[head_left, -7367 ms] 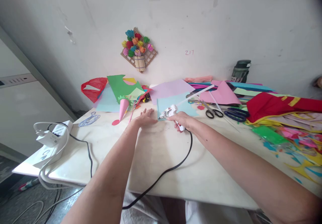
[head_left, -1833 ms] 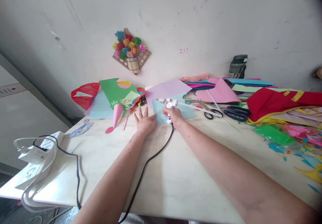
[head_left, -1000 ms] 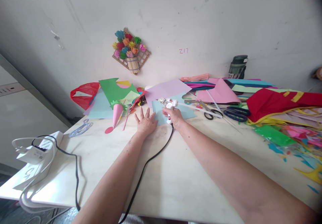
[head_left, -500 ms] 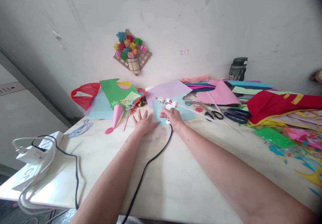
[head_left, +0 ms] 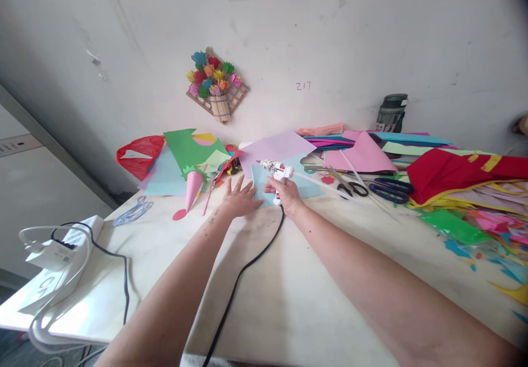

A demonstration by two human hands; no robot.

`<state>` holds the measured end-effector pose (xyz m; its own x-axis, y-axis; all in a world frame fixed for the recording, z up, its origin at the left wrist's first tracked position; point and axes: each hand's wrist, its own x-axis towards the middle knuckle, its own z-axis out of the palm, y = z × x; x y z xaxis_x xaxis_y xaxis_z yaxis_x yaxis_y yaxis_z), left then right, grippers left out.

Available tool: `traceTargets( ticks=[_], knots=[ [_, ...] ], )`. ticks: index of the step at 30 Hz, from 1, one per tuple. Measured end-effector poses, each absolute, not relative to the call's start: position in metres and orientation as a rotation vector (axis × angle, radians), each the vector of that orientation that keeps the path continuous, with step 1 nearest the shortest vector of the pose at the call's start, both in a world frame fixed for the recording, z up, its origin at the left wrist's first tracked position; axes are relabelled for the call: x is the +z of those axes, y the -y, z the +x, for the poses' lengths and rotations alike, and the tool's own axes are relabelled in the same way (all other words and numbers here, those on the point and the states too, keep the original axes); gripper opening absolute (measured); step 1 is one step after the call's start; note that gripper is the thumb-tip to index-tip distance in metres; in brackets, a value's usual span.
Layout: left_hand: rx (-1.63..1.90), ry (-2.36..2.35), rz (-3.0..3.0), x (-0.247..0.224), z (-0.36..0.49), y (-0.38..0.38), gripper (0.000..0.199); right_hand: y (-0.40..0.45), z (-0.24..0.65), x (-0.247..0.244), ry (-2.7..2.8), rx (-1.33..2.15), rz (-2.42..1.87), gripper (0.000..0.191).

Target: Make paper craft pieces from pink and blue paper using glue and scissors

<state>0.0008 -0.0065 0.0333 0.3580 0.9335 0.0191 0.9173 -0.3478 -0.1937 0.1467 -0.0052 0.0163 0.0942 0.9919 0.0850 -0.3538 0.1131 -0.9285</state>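
Observation:
A white hot glue gun [head_left: 281, 173] is in my right hand [head_left: 287, 195], its nozzle pointing left and a long clear glue stick [head_left: 325, 185] sticking out of its back. Beneath it lies a light blue sheet of paper [head_left: 307, 188]. My left hand [head_left: 240, 197] rests with fingers spread at the left edge of that sheet. To its left are a thin pink strip [head_left: 205, 202] and a pink paper cone [head_left: 193, 188] with a green fringed top. By the cone's tip lies a red paper circle [head_left: 179, 214].
The glue gun's black cord [head_left: 241, 270] runs to the table's front edge. A power strip [head_left: 61, 268] sits at the left, near a blue coiled cord [head_left: 132, 211]. On the right lie black scissors [head_left: 352, 188], blue-handled scissors [head_left: 390, 191], coloured papers and scraps. A bottle [head_left: 391, 113] stands behind.
My left hand has shifted slightly right along the blue sheet's edge. My right hand keeps the glue gun in nearly the same place over the sheet.

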Motion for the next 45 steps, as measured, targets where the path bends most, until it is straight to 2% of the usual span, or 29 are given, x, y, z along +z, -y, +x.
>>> traceTargets(
  ticks=[16, 23, 30, 39, 45],
  knots=[
    [-0.088, 1.379, -2.507, 0.035, -0.009, 0.0, 0.061, 0.002, 0.141, 0.028, 0.797, 1.273, -0.922, 0.022],
    [-0.159, 1.42, -2.486, 0.025, -0.016, -0.007, 0.071, -0.003, 0.13, 0.032, 0.802, 1.309, -0.855, 0.022],
    [-0.241, 1.625, -2.514, 0.015, -0.021, -0.019, 0.09, -0.003, 0.12, 0.024, 0.812, 1.343, -0.839, 0.029],
    [-0.311, 1.566, -2.539, 0.012, -0.025, -0.018, 0.092, -0.001, 0.117, 0.016, 0.86, 1.39, -0.839, 0.04],
    [-0.197, 1.367, -2.589, 0.013, -0.031, -0.028, 0.09, -0.001, 0.118, 0.015, 0.839, 1.385, -0.837, 0.044]
  ],
)
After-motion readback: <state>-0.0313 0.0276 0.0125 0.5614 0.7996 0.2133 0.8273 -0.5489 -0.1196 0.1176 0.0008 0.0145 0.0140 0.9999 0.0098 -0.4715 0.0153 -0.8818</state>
